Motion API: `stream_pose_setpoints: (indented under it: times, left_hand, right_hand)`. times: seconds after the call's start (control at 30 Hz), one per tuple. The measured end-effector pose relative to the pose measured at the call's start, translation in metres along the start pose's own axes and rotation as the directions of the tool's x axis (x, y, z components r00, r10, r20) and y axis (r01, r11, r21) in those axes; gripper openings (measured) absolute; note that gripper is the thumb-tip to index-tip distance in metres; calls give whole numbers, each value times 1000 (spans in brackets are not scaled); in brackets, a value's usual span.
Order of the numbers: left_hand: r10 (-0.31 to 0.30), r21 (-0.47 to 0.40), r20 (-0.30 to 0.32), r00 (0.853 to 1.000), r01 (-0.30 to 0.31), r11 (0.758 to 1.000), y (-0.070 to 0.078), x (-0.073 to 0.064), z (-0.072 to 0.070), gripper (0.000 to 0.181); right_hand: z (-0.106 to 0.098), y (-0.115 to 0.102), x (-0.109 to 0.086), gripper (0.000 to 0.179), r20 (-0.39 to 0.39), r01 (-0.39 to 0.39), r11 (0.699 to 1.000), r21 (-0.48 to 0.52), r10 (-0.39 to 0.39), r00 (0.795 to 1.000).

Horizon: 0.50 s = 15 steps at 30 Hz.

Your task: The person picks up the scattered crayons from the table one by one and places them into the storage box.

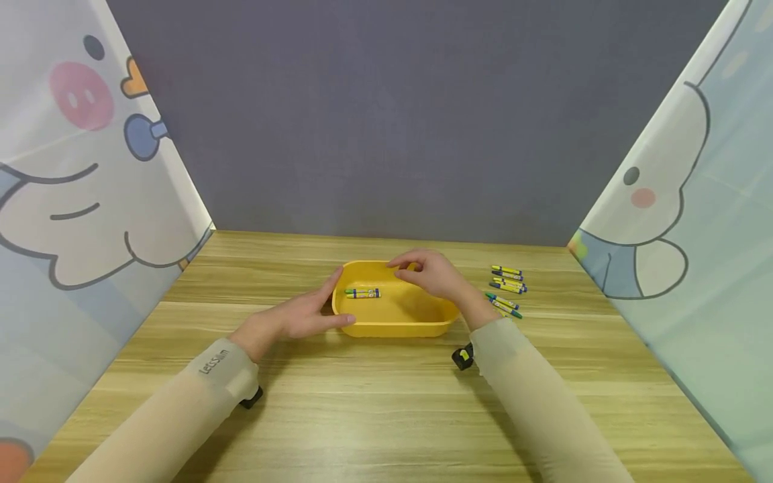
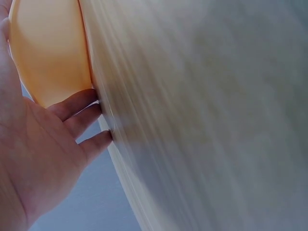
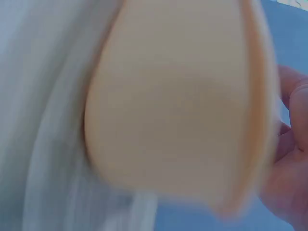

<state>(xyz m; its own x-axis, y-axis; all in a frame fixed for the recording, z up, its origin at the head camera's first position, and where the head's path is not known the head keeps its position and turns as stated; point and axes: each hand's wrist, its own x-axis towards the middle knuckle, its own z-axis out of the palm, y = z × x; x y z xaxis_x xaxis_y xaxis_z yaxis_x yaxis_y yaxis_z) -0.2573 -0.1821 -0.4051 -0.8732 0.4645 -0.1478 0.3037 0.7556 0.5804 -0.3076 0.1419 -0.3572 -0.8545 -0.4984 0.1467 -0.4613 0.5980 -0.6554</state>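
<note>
A yellow plastic tray (image 1: 395, 330) with rounded corners sits on the wooden table. Two small markers (image 1: 364, 294), one with a green end, lie side by side inside it near its left wall. My left hand (image 1: 304, 315) rests against the tray's left end, thumb on the near rim and fingers stretched along the outside. In the left wrist view its lower fingertips (image 2: 106, 136) reach the tabletop. My right hand (image 1: 430, 273) hovers over the tray's far right part, thumb and forefinger bent and apart. Nothing shows between them.
To the right of the tray, several more yellow markers (image 1: 507, 286) with blue or green ends lie loosely grouped on the table (image 1: 362, 402). A dark grey panel (image 1: 386, 121) stands behind, with cartoon-printed cloth walls (image 1: 694, 221) on both sides.
</note>
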Motion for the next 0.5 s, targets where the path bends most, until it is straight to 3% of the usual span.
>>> stream_pose_setpoints:
  times: [0.2, 0.5]
  left_hand:
    - [2, 5, 7, 1000, -2, 1000, 0, 2, -1, 119]
    - [12, -28, 18, 1000, -12, 1000, -1, 1, 2, 120]
  right_hand:
    - [-46, 27, -38, 28, -43, -99, 995, -1, 99, 994]
    - [-87, 100, -91, 32, -23, -158, 981, -109, 157, 987]
